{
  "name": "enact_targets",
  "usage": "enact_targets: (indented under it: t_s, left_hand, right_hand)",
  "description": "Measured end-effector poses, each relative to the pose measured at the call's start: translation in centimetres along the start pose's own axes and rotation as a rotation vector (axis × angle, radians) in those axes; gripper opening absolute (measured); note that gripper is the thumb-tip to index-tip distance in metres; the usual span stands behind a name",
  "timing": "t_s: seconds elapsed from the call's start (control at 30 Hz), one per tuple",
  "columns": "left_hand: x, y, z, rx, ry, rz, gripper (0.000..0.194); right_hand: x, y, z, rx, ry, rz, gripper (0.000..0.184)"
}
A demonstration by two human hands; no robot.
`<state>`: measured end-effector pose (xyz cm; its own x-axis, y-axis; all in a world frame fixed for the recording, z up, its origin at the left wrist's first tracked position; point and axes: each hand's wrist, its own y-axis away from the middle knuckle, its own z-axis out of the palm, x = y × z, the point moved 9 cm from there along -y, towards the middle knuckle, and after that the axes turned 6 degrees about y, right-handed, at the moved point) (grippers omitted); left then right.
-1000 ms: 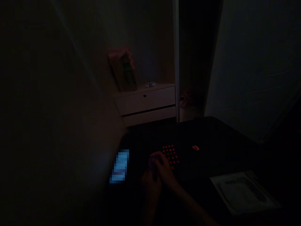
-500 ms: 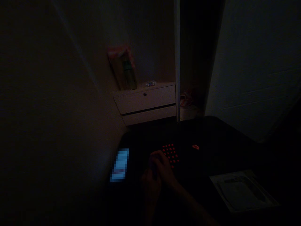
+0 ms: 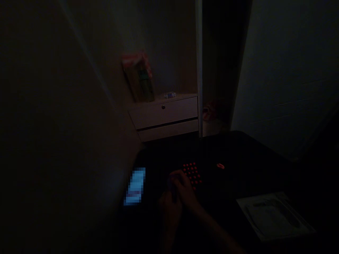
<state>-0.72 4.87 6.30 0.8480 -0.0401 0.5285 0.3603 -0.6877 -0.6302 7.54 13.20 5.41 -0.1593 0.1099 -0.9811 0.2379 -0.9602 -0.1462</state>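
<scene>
The room is very dark. My left hand (image 3: 171,206) and my right hand (image 3: 182,185) meet over the dark table, both with curled fingers. Between them is a small purplish, rounded object (image 3: 171,180), too dim to name. My right fingers wrap over its top, while the left hand grips from below. Just beyond my right hand lies a grid of small red dots (image 3: 195,173), partly hidden by that hand. Farther right on the table is a small orange-red, ring-like piece (image 3: 220,166).
A lit, blurred screen (image 3: 135,187) lies at the table's left edge. To the right is a pale flat sheet or packet (image 3: 275,216). Behind the table (image 3: 238,148) stand drawers (image 3: 166,113) with a red-topped bag (image 3: 137,77) and a small shiny item (image 3: 170,95) on top.
The view shifts very slightly. Both hands stay closed around the purplish object in nearly the same place, and the other things have not moved.
</scene>
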Motion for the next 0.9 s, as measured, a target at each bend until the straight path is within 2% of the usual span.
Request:
enact_targets:
  t_s: [0.33,0.77,0.9]
  left_hand:
    - [-0.15,0.06,-0.06,0.020,-0.055,0.008,0.019]
    - [-0.50,0.13,0.21,-0.018,0.004,-0.042,0.017]
    - [-0.26,0.05,-0.05,0.005,-0.008,-0.021,0.017]
  right_hand:
    - [-0.15,0.06,-0.03,0.001,-0.004,-0.005,0.014]
    - [-0.26,0.07,0.04,0.000,-0.017,-0.009,0.013]
    - [-0.09,0.10,0.11,-0.011,-0.028,-0.006,0.014]
